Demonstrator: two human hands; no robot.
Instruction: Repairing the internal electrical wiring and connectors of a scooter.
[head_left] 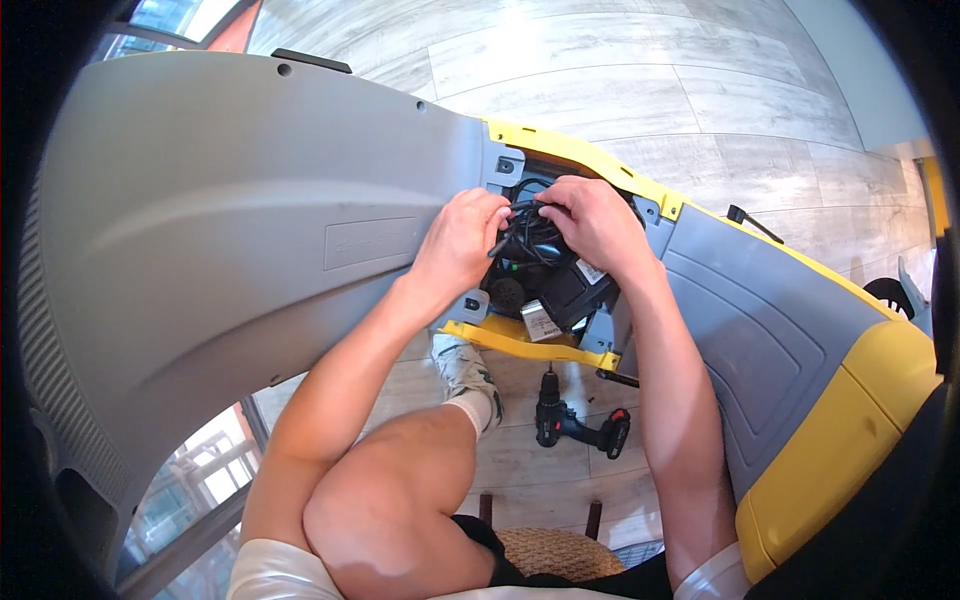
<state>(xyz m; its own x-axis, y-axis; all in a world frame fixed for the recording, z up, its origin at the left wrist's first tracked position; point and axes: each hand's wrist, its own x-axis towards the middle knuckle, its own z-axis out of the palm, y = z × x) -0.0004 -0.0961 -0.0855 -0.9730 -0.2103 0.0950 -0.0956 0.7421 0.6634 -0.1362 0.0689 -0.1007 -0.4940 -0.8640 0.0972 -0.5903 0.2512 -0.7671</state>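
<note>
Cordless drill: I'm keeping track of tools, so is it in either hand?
No, the cordless drill lies on the wood-plank floor, while the left hand and right hand hold the black cables.

Grey plastic shell (240, 170): recessed rectangular plate (372, 243), faint marking, illegible from here. Black box (573, 298): white label (590, 271), print too small. Pale block (541, 321): dark print, likewise unreadable.

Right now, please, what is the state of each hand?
Left hand: closed, pinching a black cable.
Right hand: closed, pinching black cable too; whether the same one cannot be told.
</note>
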